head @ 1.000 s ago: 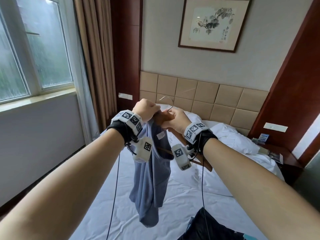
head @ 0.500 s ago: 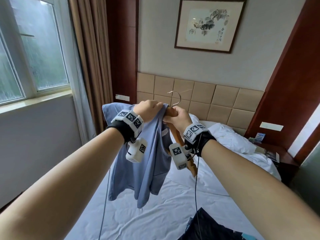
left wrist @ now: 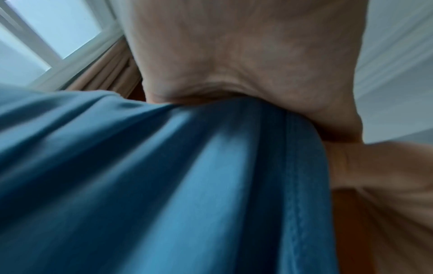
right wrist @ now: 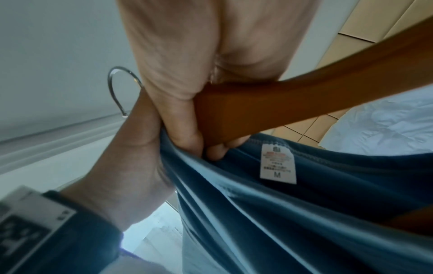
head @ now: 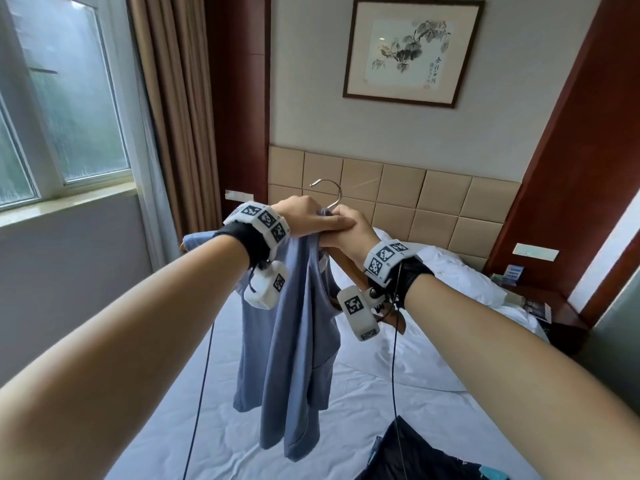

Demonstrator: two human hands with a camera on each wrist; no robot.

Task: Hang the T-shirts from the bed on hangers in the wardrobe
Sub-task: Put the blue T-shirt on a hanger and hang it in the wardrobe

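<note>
The bed (head: pixel 346 393) fills the near and middle ground in white sheets, with a dark garment (head: pixel 415 455) lying at its near right edge. The wardrobe is not in view from here. Above the bed I hold the blue T-shirt (head: pixel 294 341) up high, so its body hangs free and I can work the collar. The wooden hanger (right wrist: pixel 293 103) runs through the neck, its right arm bare and slanting down toward my right wrist. The left arm looks to be already under the cloth. My right hand (head: pixel 349 230) is clenched round the hanger just below its metal hook (head: pixel 329 194), steadying it. My left hand (head: pixel 304 216) grips bunched collar fabric beside it, touching the right, I judge to stretch the neck over the bare arm. The size label (right wrist: pixel 277 163) faces me. There is open air on all sides; the headboard (head: pixel 433 202) stands well behind.
</note>
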